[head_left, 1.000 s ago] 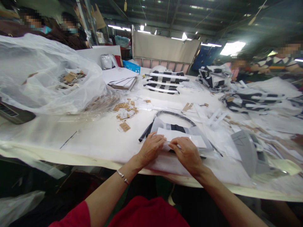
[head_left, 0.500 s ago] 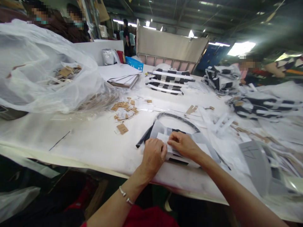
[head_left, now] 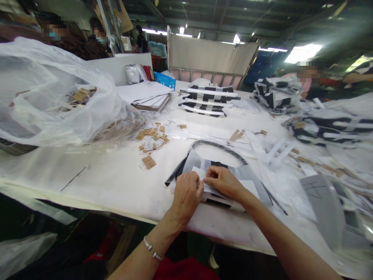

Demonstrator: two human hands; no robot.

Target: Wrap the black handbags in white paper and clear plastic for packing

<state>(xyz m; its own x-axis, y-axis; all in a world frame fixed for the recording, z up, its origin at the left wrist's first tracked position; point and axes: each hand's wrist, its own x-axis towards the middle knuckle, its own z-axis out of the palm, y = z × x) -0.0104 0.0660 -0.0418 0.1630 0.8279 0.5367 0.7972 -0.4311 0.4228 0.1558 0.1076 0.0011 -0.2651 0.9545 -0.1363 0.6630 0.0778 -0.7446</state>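
In front of me on the table lies a bag (head_left: 218, 164) in grey, white and black, with a dark curved handle (head_left: 218, 144) wrapped in clear film. White paper (head_left: 198, 170) rests on top of it. My left hand (head_left: 188, 194) is closed at the paper's left part, its fingers curled and partly hidden. Just right of it, my right hand (head_left: 224, 181) pinches the white paper between thumb and fingertips. The fingertips of both hands nearly meet. Several brown card tags (head_left: 151, 138) with strings lie to the left, one tag (head_left: 149, 162) nearer me.
A large clear plastic bag (head_left: 67, 124) with tags inside fills the left. Stacked checked bags (head_left: 208, 100) stand behind, beside white sheets (head_left: 145, 93) and a blue box (head_left: 164, 80). Plastic-wrapped bags (head_left: 317, 130) and a grey board (head_left: 320, 206) are on the right. Other people are farther back.
Both hands stay at the white paper, with the right fingertips slightly lower and closer to the left hand. The view has shifted a little; the bag lies nearly where it was.
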